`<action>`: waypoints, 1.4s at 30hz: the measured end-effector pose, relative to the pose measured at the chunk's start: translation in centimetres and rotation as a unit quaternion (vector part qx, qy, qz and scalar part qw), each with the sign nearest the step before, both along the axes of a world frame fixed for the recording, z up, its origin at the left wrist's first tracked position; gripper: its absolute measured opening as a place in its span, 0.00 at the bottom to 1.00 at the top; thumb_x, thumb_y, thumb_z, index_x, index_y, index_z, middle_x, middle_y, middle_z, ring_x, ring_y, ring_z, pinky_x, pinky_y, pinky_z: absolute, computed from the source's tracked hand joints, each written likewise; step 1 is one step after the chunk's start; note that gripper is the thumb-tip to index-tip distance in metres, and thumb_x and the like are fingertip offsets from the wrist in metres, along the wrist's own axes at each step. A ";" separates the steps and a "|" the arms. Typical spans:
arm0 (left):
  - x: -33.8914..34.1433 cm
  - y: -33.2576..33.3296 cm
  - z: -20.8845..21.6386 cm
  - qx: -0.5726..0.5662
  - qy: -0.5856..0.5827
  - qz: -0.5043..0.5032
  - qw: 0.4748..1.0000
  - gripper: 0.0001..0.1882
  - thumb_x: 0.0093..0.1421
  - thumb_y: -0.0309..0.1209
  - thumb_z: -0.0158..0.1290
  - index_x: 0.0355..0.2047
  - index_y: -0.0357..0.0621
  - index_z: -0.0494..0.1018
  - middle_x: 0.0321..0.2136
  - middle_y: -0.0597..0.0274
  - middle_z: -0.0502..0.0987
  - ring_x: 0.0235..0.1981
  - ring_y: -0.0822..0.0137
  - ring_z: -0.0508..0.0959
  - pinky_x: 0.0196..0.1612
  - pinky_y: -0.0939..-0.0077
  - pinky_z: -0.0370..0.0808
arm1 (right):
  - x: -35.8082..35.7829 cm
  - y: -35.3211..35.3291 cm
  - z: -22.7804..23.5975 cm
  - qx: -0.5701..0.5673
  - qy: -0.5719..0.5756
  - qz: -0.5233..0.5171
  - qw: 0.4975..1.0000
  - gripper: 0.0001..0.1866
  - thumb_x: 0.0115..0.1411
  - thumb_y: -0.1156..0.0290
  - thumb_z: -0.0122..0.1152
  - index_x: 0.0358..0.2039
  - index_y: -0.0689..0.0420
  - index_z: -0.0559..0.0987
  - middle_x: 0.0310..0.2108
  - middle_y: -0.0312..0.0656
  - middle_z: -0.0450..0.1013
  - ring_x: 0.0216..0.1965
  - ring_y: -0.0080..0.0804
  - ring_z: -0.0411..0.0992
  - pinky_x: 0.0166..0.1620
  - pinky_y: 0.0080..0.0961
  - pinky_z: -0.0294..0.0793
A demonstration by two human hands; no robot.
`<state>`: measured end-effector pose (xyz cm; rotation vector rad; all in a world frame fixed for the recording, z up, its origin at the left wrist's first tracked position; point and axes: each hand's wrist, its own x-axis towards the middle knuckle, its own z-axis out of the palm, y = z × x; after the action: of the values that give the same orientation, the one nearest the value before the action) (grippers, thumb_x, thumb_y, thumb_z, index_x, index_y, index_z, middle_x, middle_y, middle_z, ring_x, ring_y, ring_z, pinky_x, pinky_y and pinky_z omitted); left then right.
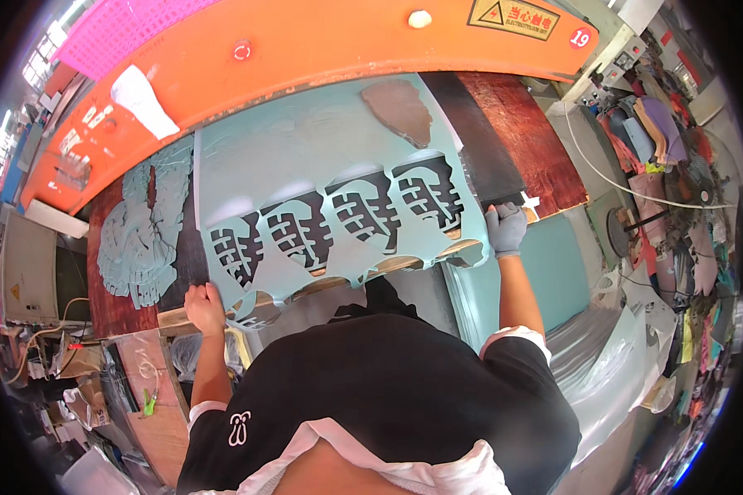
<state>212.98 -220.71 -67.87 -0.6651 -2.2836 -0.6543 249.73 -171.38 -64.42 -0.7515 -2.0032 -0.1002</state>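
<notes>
A pale teal sheet [264, 169] lies across the black board [483, 140] before me, its near edge hanging ragged over the front. Several shoe-upper-shaped openings with strappy patterns run along its near half. A brown flat scrap [398, 113] rests on its far right part. My left hand [205, 307], bare, is closed at the front edge, beside the sheet's near left corner. My right hand [506, 228], in a grey glove, is closed at the board's near right corner, next to the sheet's right edge. What either hand's fingers grip is hidden.
An orange machine beam [305, 45] spans the far side. Cut teal pieces [140, 239] are piled on the reddish tabletop [111, 309] at left. Teal sheets [537, 285] are stacked low at right, near clear plastic [603, 363]. A white cable [607, 186] loops at right.
</notes>
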 end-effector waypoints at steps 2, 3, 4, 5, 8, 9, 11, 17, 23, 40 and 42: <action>0.6 -0.4 -0.3 0.001 -0.008 -0.020 1.000 0.17 0.56 0.34 0.48 0.13 0.38 0.64 0.20 0.51 0.67 0.27 0.49 0.69 0.31 0.54 0.64 | 1.4 -1.1 0.3 -0.060 -0.057 -0.009 0.997 0.10 0.47 0.64 0.59 0.19 0.57 0.75 0.20 0.44 0.69 0.24 0.46 0.67 0.31 0.40 0.64; 2.4 -1.6 -0.8 -0.003 0.002 -0.030 1.000 0.17 0.55 0.33 0.49 0.13 0.39 0.64 0.19 0.52 0.66 0.26 0.50 0.68 0.30 0.55 0.62 | 2.7 -2.2 0.5 -0.086 -0.082 0.003 0.993 0.11 0.48 0.63 0.59 0.22 0.58 0.76 0.22 0.45 0.70 0.26 0.46 0.68 0.33 0.40 0.66; 3.6 -2.3 -1.1 0.002 -0.001 -0.029 1.000 0.17 0.55 0.33 0.49 0.13 0.39 0.63 0.19 0.53 0.66 0.26 0.50 0.68 0.29 0.55 0.62 | 3.1 -2.9 0.9 -0.125 -0.055 0.016 0.991 0.12 0.49 0.61 0.59 0.26 0.58 0.75 0.26 0.45 0.70 0.30 0.46 0.69 0.36 0.40 0.66; 4.5 -3.0 -1.5 0.001 -0.005 -0.032 0.999 0.17 0.55 0.33 0.49 0.13 0.39 0.63 0.19 0.53 0.65 0.26 0.50 0.68 0.29 0.56 0.62 | 2.9 -3.6 1.3 -0.154 -0.017 0.040 0.987 0.15 0.50 0.60 0.59 0.31 0.59 0.75 0.30 0.46 0.70 0.34 0.47 0.69 0.39 0.39 0.67; 8.0 -5.4 -2.4 0.000 -0.033 -0.043 0.999 0.16 0.54 0.31 0.50 0.12 0.41 0.62 0.19 0.54 0.65 0.25 0.51 0.67 0.29 0.57 0.60 | 0.2 -5.3 3.1 -0.139 -0.024 0.060 0.988 0.27 0.52 0.54 0.58 0.47 0.58 0.70 0.46 0.50 0.66 0.49 0.48 0.64 0.51 0.38 0.64; 7.0 -4.6 -2.7 0.000 -0.023 -0.047 0.999 0.16 0.54 0.31 0.50 0.12 0.41 0.62 0.19 0.54 0.64 0.25 0.52 0.67 0.29 0.57 0.60 | -3.6 -4.4 4.0 -0.125 -0.022 0.067 0.990 0.31 0.50 0.50 0.60 0.49 0.58 0.68 0.49 0.51 0.65 0.52 0.50 0.62 0.53 0.39 0.62; 9.3 -5.9 -3.9 -0.015 -0.018 -0.035 0.999 0.15 0.54 0.29 0.50 0.13 0.41 0.61 0.19 0.54 0.64 0.25 0.52 0.66 0.29 0.58 0.59 | -7.3 -5.0 5.8 -0.108 -0.097 0.051 0.988 0.39 0.47 0.45 0.61 0.53 0.58 0.66 0.56 0.55 0.60 0.55 0.53 0.59 0.56 0.40 0.60; 10.8 -7.5 -5.5 0.019 0.000 -0.052 0.998 0.15 0.53 0.27 0.49 0.12 0.41 0.59 0.18 0.53 0.62 0.24 0.51 0.65 0.27 0.58 0.58 | -13.9 -6.4 9.2 -0.232 -0.231 -0.018 0.945 0.50 0.36 0.42 0.64 0.58 0.56 0.64 0.61 0.53 0.53 0.57 0.51 0.59 0.57 0.36 0.61; 10.1 -7.7 -5.2 0.012 -0.033 -0.043 0.998 0.15 0.54 0.27 0.49 0.13 0.40 0.61 0.19 0.53 0.63 0.24 0.51 0.65 0.28 0.58 0.59 | -13.0 -2.6 8.3 -0.316 -0.057 0.154 0.934 0.47 0.38 0.53 0.68 0.57 0.61 0.63 0.57 0.51 0.57 0.54 0.47 0.62 0.55 0.33 0.65; 9.0 -8.3 -4.4 0.026 -0.099 -0.051 0.993 0.16 0.61 0.36 0.46 0.22 0.36 0.69 0.21 0.51 0.70 0.25 0.52 0.70 0.30 0.59 0.66 | 7.1 -2.1 3.7 -0.140 -0.162 -0.149 0.965 0.43 0.40 0.45 0.62 0.54 0.58 0.66 0.57 0.51 0.59 0.54 0.53 0.60 0.52 0.42 0.64; 7.7 -7.5 -3.8 0.116 -0.145 -0.067 0.980 0.17 0.62 0.39 0.45 0.28 0.35 0.72 0.22 0.52 0.72 0.25 0.56 0.72 0.31 0.63 0.68 | 7.0 -3.4 2.8 -0.135 -0.112 -0.072 0.982 0.36 0.47 0.49 0.61 0.52 0.58 0.67 0.48 0.49 0.67 0.47 0.47 0.67 0.46 0.40 0.68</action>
<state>220.68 -228.19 -71.68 -0.6494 -2.3860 -1.1273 256.68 -174.76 -61.64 -1.1005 -2.2004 0.0043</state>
